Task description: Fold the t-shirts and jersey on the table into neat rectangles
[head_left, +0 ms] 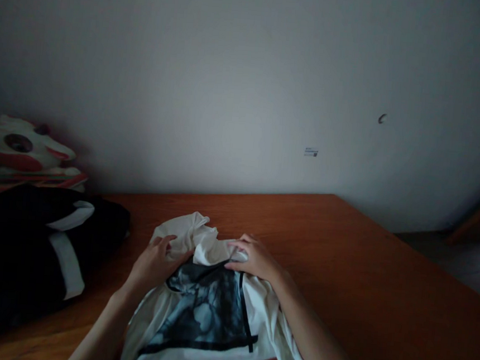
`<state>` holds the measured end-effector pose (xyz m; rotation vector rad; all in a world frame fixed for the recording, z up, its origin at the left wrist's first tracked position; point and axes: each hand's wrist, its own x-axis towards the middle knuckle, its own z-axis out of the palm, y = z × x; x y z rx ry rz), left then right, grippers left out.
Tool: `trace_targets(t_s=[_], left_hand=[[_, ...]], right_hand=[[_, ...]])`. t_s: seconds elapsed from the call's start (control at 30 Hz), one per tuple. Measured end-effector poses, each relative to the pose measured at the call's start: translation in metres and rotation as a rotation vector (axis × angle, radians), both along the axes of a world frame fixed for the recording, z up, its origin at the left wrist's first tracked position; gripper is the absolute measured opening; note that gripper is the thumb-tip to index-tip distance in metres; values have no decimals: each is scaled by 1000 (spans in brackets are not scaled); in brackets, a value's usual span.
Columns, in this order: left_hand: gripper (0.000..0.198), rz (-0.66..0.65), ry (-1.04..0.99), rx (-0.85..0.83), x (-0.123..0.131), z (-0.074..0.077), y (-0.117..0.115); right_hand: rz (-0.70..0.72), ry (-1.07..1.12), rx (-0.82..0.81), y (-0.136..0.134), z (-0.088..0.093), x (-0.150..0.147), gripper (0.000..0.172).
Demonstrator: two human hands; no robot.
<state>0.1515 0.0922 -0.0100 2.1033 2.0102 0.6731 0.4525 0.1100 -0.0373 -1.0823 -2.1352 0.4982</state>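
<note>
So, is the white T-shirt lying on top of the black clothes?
No, the white T-shirt lies on the wooden table, apart from the black clothes to its left.

Dim, flat light leaves the wall [249,80] grey and the black clothes [19,250] nearly detailless, corners darken and bend, and everything looks slightly soft.

Both forearms, bare, extend forward and converge. Left hand [155,259]: fingers curled in a pinch, thumb opposed. Right hand [254,258]: palm down, fingers flattened, tips pointing toward the left fingertips, near but apart.
</note>
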Motion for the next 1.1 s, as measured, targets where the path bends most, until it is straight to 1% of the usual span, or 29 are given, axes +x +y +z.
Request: trace_targets(t_s=[0.03,0.07,0.1,0.13,0.2,0.27,0.3,0.33,0.4,0.43,0.47,0.5,0.53,0.6,0.63,0.7,0.77,0.8,0.87,0.93,1.03,1.1], left_hand=[[72,17,22,-38,-3,-1,1],[68,19,43,-87,-5,-1,1],[61,12,63,-134,-7,-1,1],[53,3,78,-170,-9,0,1],[43,3,91,-181,-10,2,2],[40,30,55,-108,-9,3,3],[40,40,3,-56,-8,4,4],[42,40,-71,-1,-8,4,5],[46,19,-234,114,-8,5,7],[48,2,-301,165,-8,6,8],[49,-12,-346,207,-9,6,9],[48,-16,-361,237,-9,6,10],[48,-6,-347,251,-11,4,11],[48,58,-259,229,-13,-2,13],[51,105,-200,201,-15,-6,14],[62,200,-80,131,-18,-16,16],[70,255,15,55,-23,-23,16],[70,266,51,25,-26,-25,17],[66,270,87,-16,-32,-27,17],[60,260,31,-43,-37,-24,17],[51,243,-125,-75,-41,-17,17],[45,234,-185,-65,-39,-11,17]], right_hand=[[8,-24,-5,0,0,-2,39],[12,-24,-17,0,0,-3,25],[12,-5,-32,0,0,-4,16],[5,27,-43,1,0,-4,14],[-13,104,-37,2,0,-4,16],[-26,170,-11,3,0,-2,13],[-33,190,-4,3,-1,-2,15],[-36,194,-7,3,-1,-2,25],[-39,153,-17,2,-2,-3,52],[-45,111,-13,1,-2,-5,60],[-48,59,-4,0,-1,-7,60],[-50,7,5,0,0,-9,53],[-46,-36,10,-1,0,-11,41],[-20,-63,-7,-3,2,-14,14],[-6,-44,-18,-3,1,-15,7],[-1,50,-19,-2,-1,-17,8],[-30,189,-31,3,-6,-17,14],[-71,281,-60,7,-9,-16,20],[-215,480,-150,18,-15,-11,36],[-390,623,-203,29,-19,-1,50],[-592,673,-153,40,-20,20,62],[-693,667,-102,39,-18,32,63]])
